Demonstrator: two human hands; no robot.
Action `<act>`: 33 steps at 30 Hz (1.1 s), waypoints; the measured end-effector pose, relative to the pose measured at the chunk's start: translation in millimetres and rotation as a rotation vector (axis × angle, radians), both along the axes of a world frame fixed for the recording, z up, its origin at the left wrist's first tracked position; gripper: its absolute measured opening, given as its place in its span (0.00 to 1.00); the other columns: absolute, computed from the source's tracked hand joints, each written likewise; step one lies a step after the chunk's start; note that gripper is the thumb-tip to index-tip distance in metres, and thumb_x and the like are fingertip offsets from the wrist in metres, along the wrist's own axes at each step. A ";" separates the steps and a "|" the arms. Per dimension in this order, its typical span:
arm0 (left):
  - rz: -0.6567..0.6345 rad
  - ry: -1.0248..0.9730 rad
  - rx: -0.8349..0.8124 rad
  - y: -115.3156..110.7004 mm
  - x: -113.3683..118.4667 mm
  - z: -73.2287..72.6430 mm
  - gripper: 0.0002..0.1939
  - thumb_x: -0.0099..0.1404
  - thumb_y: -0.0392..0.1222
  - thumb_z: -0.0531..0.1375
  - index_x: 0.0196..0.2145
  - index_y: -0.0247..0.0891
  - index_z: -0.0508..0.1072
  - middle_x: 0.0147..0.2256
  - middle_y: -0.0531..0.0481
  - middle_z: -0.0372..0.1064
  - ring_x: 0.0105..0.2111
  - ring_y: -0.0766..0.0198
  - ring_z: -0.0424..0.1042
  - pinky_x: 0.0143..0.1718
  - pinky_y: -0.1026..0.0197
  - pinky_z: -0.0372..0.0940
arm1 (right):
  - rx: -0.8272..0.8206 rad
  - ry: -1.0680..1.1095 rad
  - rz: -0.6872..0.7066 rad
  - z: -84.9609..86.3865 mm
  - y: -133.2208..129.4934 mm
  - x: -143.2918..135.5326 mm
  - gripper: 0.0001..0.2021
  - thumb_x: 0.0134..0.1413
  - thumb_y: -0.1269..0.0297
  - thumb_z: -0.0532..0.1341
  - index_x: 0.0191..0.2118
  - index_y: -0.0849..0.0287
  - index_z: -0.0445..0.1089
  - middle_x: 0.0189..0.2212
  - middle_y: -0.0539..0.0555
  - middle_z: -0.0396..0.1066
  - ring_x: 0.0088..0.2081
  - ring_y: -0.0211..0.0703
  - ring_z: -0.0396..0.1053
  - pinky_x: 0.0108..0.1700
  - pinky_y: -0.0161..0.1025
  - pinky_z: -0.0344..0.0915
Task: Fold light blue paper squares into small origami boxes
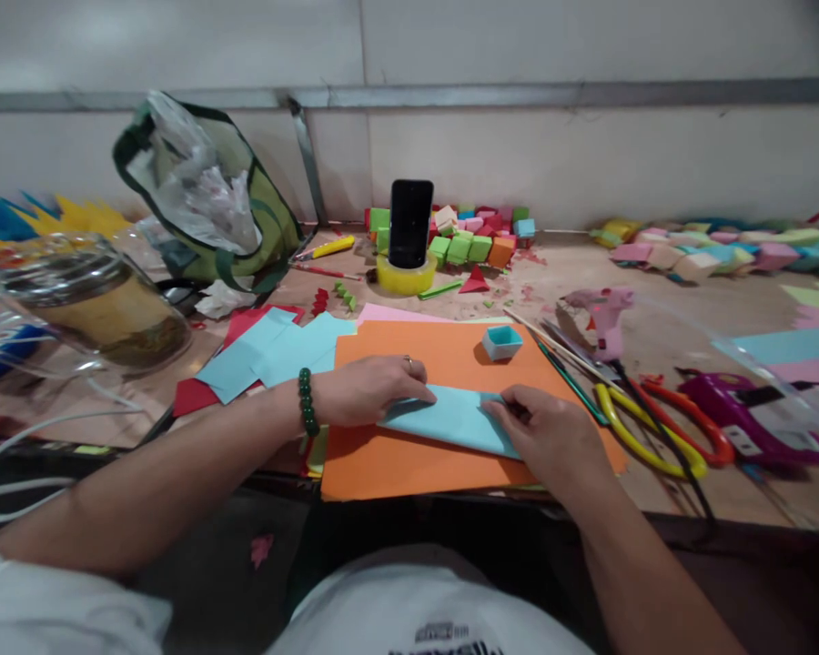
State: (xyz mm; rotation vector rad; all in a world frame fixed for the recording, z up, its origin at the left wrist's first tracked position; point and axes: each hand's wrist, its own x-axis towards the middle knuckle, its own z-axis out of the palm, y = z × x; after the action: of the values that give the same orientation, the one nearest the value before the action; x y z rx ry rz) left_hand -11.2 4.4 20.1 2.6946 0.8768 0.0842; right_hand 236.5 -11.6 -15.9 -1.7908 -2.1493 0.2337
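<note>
We're holding a blue strip (pixel 454 421) over the orange sheet (pixel 382 464), left hand (pixel 375 387) pinching one end, right hand (pixel 552 432) the other, each grip narrow. A blue box (pixel 502 344) is sitting just beyond it.

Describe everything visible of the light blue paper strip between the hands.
The light blue strip looks like plain matte paper, apparently folded lengthwise into a long band. It lies over the orange sheet, slanting so its right end sits nearer the person. The left hand and right hand touch it, partly hiding its ends.
</note>
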 end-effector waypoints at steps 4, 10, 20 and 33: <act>-0.003 0.090 -0.016 -7.5 8.9 21.1 0.24 0.60 0.30 0.51 0.51 0.46 0.71 0.41 0.45 0.70 0.39 0.60 0.70 0.43 0.60 0.62 | 0.059 0.031 0.087 -1.9 2.2 5.0 0.16 0.53 0.54 0.58 0.43 0.57 0.73 0.23 0.51 0.70 0.23 0.41 0.66 0.25 0.35 0.59; 0.019 0.150 -0.069 -22.7 18.9 36.1 0.21 0.59 0.35 0.53 0.48 0.47 0.74 0.40 0.45 0.73 0.41 0.56 0.70 0.43 0.58 0.63 | 0.333 -0.004 0.608 16.2 -5.0 3.2 0.15 0.57 0.75 0.53 0.37 0.55 0.76 0.48 0.60 0.70 0.50 0.52 0.64 0.49 0.51 0.63; -0.032 0.167 -0.090 -24.0 17.6 36.5 0.19 0.59 0.34 0.54 0.43 0.47 0.77 0.34 0.46 0.75 0.36 0.58 0.71 0.39 0.60 0.62 | 0.207 -0.060 0.876 19.2 -17.3 -14.6 0.16 0.54 0.79 0.56 0.40 0.53 0.74 0.39 0.52 0.74 0.45 0.45 0.65 0.51 0.49 0.56; 0.024 0.211 -0.096 -28.2 20.6 38.2 0.19 0.54 0.32 0.55 0.41 0.47 0.78 0.34 0.45 0.74 0.36 0.57 0.70 0.42 0.56 0.60 | 0.244 -0.241 0.971 25.7 -16.1 -23.3 0.08 0.56 0.75 0.57 0.35 0.60 0.74 0.33 0.56 0.74 0.39 0.44 0.66 0.47 0.45 0.60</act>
State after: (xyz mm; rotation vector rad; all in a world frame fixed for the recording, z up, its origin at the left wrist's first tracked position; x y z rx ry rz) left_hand 9.3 -23.8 58.4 2.6366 0.9476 -0.2356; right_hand 213.2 -27.6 9.8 -0.5543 -2.9024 -0.0349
